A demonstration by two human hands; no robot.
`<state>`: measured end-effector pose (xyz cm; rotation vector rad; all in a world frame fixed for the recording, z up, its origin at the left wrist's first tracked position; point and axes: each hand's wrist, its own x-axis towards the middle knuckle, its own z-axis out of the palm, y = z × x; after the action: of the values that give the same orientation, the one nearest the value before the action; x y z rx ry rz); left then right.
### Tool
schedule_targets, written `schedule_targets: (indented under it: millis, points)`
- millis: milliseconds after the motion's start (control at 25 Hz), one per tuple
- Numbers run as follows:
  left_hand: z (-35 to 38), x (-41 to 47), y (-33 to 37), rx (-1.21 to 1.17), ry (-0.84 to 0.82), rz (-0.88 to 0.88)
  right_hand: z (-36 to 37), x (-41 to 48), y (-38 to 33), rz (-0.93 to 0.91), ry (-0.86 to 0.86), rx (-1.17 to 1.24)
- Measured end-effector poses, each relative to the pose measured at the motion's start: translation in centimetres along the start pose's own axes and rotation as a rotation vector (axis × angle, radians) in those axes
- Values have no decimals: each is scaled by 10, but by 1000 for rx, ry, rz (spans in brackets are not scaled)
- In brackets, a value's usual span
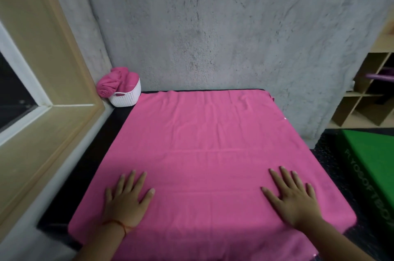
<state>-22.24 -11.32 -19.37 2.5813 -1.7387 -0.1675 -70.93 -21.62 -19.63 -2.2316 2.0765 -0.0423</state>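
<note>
A large pink towel [204, 143] lies spread flat over a black surface [119, 120], reaching from the wall to the near edge. My left hand [125, 199] rests palm down on its near left part, fingers straight and spread. Palm down on the near right part lies my right hand [294, 194], its fingers also straight and spread. A faint crease runs across the towel just beyond both hands.
A white woven basket [125, 96] with rolled pink towels [113, 82] stands in the far left corner. A window frame [42, 94] runs along the left. A grey wall rises behind. A green box [373, 154] and wooden shelves [366, 94] are at the right.
</note>
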Motion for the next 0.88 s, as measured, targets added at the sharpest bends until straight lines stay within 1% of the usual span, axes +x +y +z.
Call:
schedule_targets:
  millis: [160, 280, 400, 520, 640, 720, 800, 880]
  points:
    - [-7, 0, 1, -31, -41, -7, -7, -11, 15, 51, -86, 39]
    - [-17, -2, 6, -36, -145, -22, -11, -21, 20, 96, -140, 75]
    - [-13, -18, 4, -33, -155, -53, -8, -41, 27, 131, -158, 74]
    - [-5, -44, -29, -78, -28, -129, -8, -61, 41, 110, -131, 74]
    - [4, -62, -61, -123, 17, -208, -11, -87, 58, 143, -126, 100]
    - [13, -70, -68, -184, 41, -261, 0, -106, 66, 131, -132, 100]
    - [21, -80, -66, -264, 89, -282, 4, -120, 70, 110, -127, 92]
    - [29, -93, -66, -340, 201, -248, 7, -127, 80, 109, -132, 151]
